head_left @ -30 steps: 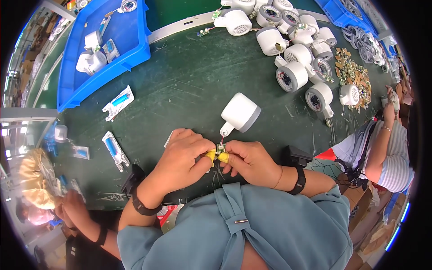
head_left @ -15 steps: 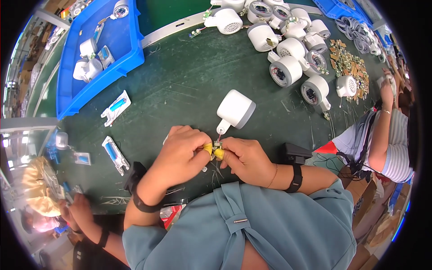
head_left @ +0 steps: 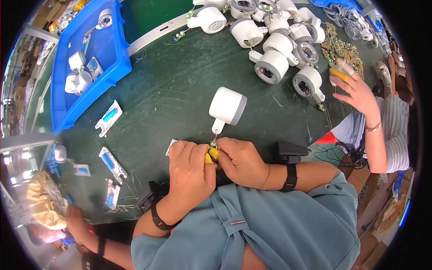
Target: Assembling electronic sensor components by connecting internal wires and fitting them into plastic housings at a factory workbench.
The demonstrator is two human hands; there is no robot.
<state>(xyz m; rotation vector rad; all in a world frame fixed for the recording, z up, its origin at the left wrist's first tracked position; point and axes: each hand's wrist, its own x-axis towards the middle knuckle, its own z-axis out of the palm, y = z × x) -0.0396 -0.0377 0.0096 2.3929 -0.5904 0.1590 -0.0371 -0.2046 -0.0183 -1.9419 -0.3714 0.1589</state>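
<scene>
A white round fan-like housing with a grey rim lies on the dark green table in front of my hands. Thin wires run from its short neck to a small green circuit board. My left hand is closed at the board, thumb and fingertip pressed together. From the other side my right hand pinches the same board. Yellow covers wrap fingertips on both hands, and they partly hide the board. Beside my left fingers a small white part shows, mostly covered.
White handle pieces with blue cells lie to the left, near a blue tray holding more housings. Back right are several housings, a pile of small boards and grey rings. A co-worker's hand reaches in from the right.
My left hand has turned, its fingers pointing more away from me. The right-hand co-worker's hand has come over the board pile. Another handle piece now shows at lower left. The view has shifted slightly.
</scene>
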